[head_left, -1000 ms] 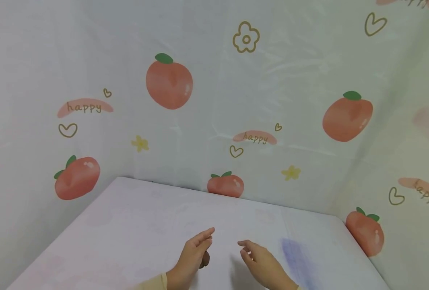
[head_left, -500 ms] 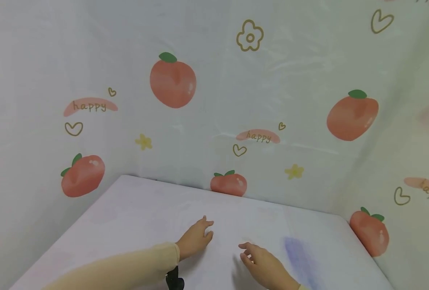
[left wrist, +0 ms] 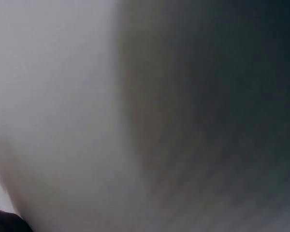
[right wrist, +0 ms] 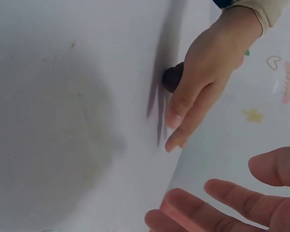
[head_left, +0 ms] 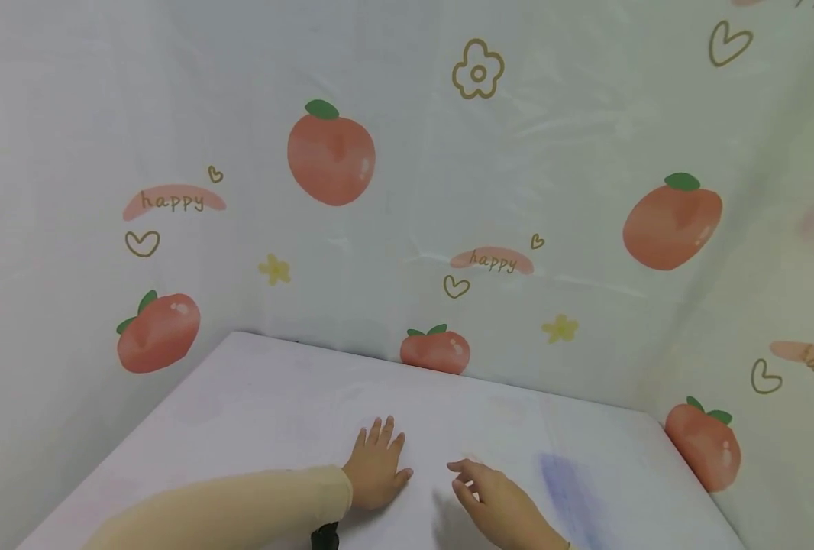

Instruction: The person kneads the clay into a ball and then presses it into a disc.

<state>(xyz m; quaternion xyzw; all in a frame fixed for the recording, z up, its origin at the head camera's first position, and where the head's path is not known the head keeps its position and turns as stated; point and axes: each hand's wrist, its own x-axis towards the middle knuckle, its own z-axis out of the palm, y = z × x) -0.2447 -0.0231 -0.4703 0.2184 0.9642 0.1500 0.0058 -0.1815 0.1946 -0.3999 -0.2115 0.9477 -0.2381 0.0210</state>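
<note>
My left hand (head_left: 373,472) is palm down just over the white table, fingers straight and spread. A small dark brown rounded thing (right wrist: 172,77) shows at the far side of this hand in the right wrist view; the hand hides it in the head view. My right hand (head_left: 495,504) hovers to the right, apart from the left, its fingers loosely bent with nothing in them. Its spread fingers (right wrist: 198,208) fill the lower right of the right wrist view. Blur and dark shadow cover most of the left wrist view.
The white table (head_left: 276,397) bears a faint purple patch (head_left: 568,489) right of my right hand. A white cloth wall (head_left: 407,191) printed with peaches and hearts stands behind and at both sides. A black wrist mount (head_left: 325,536) hangs under the left sleeve (head_left: 242,500).
My left hand has turned from edge-on to palm down and spread its fingers, with the forearm coming into view. The brown thing has gone out of sight in the head view. My right hand has barely moved.
</note>
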